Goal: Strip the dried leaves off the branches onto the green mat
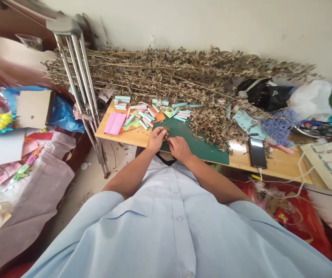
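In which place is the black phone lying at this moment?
In the head view, the black phone lies on the wooden table at the person's right, between the green mat and the power strip.

There's a small pinch of dried leaf [166, 131] at the fingertips of the left hand [155, 139], brown and crumbly, held up over the green mat [216, 155], with the curled right hand [180, 148] close by. A loose heap of dried leaves [212, 127] lies off to the right, shrivelled and grey-brown, tumbled partly across the mat and past its edge. Slim rolls [146, 116], pale blue and pink, lie on their sides just beyond the left hand, some in little clusters, others strewn at angles.
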Demonstrator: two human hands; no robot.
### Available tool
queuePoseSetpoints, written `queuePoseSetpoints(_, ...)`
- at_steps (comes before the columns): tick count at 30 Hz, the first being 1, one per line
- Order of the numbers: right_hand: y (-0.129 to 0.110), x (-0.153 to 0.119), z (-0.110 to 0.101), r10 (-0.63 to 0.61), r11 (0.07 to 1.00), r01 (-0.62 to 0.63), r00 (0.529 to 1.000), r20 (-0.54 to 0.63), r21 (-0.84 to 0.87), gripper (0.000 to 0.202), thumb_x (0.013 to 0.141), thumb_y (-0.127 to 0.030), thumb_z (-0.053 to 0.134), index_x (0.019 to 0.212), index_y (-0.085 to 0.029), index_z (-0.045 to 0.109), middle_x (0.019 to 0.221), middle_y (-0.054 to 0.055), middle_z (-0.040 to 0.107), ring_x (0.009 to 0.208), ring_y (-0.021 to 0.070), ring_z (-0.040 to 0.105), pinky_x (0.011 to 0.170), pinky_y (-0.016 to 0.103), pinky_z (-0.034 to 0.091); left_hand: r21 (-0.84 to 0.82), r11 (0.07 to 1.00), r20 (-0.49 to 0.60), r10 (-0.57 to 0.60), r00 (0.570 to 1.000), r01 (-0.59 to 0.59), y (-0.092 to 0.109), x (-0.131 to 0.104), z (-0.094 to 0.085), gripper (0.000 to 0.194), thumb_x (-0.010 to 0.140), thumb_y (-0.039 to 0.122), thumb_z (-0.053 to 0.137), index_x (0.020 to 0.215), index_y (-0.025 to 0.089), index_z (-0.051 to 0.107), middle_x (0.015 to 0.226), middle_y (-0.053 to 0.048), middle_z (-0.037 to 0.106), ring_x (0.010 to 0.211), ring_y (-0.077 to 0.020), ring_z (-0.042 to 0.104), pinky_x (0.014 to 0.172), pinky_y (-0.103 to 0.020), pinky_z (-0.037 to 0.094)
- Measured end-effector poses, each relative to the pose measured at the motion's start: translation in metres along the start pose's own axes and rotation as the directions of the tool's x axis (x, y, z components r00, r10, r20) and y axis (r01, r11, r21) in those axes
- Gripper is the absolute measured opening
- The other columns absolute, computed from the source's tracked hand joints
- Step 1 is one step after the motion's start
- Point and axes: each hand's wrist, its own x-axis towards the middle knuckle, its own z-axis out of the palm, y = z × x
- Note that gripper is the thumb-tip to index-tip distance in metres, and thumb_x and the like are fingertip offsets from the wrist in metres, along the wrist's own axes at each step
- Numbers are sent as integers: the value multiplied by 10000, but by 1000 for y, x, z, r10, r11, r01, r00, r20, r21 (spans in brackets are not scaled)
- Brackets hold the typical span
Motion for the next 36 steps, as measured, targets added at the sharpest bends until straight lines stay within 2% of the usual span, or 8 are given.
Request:
queuePoseSetpoints(5,11,-6,-7,206,960,-164,962,-177,227,233,924,-193,535,1144,-224,606,957,69,727,895,244,672,874,409,524,-14,1000,31,3,1000,-3,-3,0,-1,272,839,408,691,879,167,570,800,-14,632,636,-67,550,567,-178,442)
queuePoseSetpoints(10,40,-17,-23,471,863,-369,835,-285,344,212,910,-293,570,1106,-219,606,934,71,733,820,225,697,821,399,564,38,999,52,2,999,-4,-3,-1,0,261,836,402,683,897,168,585,813,-18,645,648,-70,559,575,-180,433)
queuePoseSetpoints(14,59,-25,-30,572,798,-434,764,-298,419,244,903,-361,587,1098,-214,597,918,69,727,786,211,692,777,389,572,115,993,79,11,997,-20,-3,-1,0,240,839,396,659,883,168,600,794,-13,649,643,-74,558,595,-191,440)
queuePoseSetpoints(17,63,-26,-29,575,774,-432,785,-230,463,275,907,-410,582,1103,-218,590,918,64,727,760,199,686,728,372,575,227,970,139,55,989,-86,0,-1,3,204,850,367,633,824,166,610,728,-2,629,600,-78,535,587,-204,427)
queuePoseSetpoints(20,60,-20,-28,563,764,-438,812,-158,473,270,907,-416,578,1096,-224,599,944,64,732,778,198,688,745,372,575,351,932,203,18,979,-90,8,-2,6,184,866,337,604,801,166,615,635,18,586,528,-81,497,555,-218,404)
queuePoseSetpoints(26,63,-4,-25,583,735,-463,805,-112,495,274,884,-378,590,1115,-233,608,965,53,725,768,191,682,751,368,577,464,883,223,-42,974,-68,15,-3,10,172,884,323,580,816,167,611,623,20,574,526,-96,492,562,-234,398)
queuePoseSetpoints(31,71,-7,-23,588,688,-477,808,-35,547,265,875,-377,603,1096,-231,622,971,49,727,699,172,674,674,345,588,573,815,229,-56,972,-89,12,-3,10,166,891,314,574,859,166,643,713,-8,644,647,-125,552,658,-244,430)
queuePoseSetpoints(36,72,-15,-29,542,760,-476,840,-28,442,255,891,-287,574,1133,-233,630,1031,56,742,699,174,694,734,376,598,595,795,253,-48,966,-116,14,-2,12,169,889,304,579,839,165,661,710,-15,643,739,-149,584,735,-259,443)
